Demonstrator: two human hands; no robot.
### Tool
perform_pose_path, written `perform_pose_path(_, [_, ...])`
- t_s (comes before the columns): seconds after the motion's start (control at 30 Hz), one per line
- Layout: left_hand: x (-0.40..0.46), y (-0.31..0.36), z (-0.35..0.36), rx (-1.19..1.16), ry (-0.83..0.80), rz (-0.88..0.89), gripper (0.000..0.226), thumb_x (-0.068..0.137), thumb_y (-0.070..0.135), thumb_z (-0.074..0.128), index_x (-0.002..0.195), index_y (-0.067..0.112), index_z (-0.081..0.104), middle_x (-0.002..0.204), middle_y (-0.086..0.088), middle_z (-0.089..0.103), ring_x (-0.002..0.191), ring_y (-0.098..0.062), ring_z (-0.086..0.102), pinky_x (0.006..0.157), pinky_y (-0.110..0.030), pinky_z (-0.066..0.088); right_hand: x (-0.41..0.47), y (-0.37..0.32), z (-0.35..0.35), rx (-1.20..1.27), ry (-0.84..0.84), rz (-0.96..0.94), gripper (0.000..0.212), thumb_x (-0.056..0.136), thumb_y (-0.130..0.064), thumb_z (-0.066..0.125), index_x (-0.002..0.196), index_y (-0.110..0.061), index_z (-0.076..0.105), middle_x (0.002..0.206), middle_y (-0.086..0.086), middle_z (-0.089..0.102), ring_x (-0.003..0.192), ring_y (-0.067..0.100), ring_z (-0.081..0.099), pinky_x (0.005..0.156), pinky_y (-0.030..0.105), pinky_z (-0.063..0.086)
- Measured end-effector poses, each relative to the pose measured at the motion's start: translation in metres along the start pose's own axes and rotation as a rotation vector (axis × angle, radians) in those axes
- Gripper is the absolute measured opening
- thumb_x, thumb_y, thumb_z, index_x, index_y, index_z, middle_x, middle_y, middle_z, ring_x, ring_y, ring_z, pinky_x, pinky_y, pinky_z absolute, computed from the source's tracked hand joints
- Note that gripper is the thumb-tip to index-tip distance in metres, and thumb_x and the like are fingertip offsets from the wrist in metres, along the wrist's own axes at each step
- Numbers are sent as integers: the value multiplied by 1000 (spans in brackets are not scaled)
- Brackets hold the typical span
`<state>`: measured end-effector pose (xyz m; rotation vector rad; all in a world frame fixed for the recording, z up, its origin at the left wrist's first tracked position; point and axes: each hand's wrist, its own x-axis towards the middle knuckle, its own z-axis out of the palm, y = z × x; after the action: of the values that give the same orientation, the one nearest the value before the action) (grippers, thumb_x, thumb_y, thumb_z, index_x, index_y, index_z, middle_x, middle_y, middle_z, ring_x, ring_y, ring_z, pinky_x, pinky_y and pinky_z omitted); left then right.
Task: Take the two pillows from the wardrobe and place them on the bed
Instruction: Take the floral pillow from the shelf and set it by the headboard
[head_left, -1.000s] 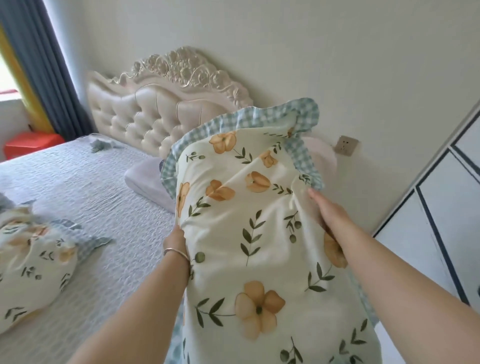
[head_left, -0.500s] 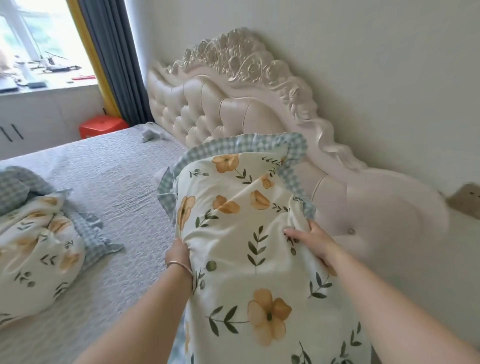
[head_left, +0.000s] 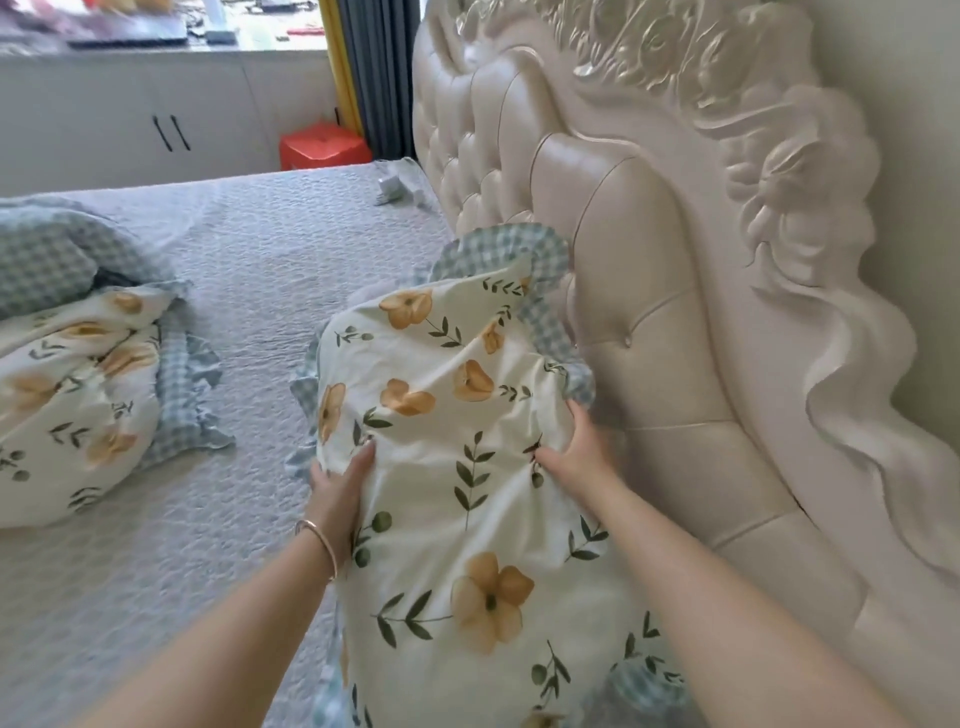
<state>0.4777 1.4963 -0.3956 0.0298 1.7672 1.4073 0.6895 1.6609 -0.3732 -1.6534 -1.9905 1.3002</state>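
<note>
A cream pillow (head_left: 457, 415) printed with orange flowers and edged in blue check frill lies along the head of the bed (head_left: 249, 270), close beside the padded headboard (head_left: 618, 291). My left hand (head_left: 340, 491), with a thin bracelet on the wrist, grips its left side. My right hand (head_left: 574, 452) pinches the fabric on its right side, next to the headboard. A second pillow (head_left: 78, 384) in the same print lies crumpled at the left of the grey quilted bed cover.
The carved cream headboard rises along the right, against the wall. A white cabinet (head_left: 156, 124) with black handles stands beyond the bed, with a red box (head_left: 322, 148) and dark curtains (head_left: 374, 78) beside it. A small pale item (head_left: 397, 184) lies near the bed's far corner.
The pillow has come down from in front of me onto the bed by the headboard. My view has swung left and down, losing the wardrobe and wall socket.
</note>
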Motion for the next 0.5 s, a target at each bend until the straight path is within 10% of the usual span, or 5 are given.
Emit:
perform_pose_path(0.2, [64, 12, 37, 198, -18, 109, 135, 40, 68, 72, 147, 36, -4, 155, -12, 17, 138, -34, 26, 110, -57, 28, 108, -3, 3, -136, -13, -51, 82, 76, -33, 61, 145, -27, 18, 140, 7, 45, 121, 29, 49, 98, 45, 43])
perform_pose_path(0.5, [154, -1, 91, 408, 28, 187, 131, 47, 60, 78, 147, 38, -4, 157, -9, -2, 142, -32, 12, 112, -53, 19, 208, 33, 31, -106, 4, -62, 73, 81, -29, 60, 144, -25, 23, 142, 6, 44, 125, 28, 45, 103, 47, 40])
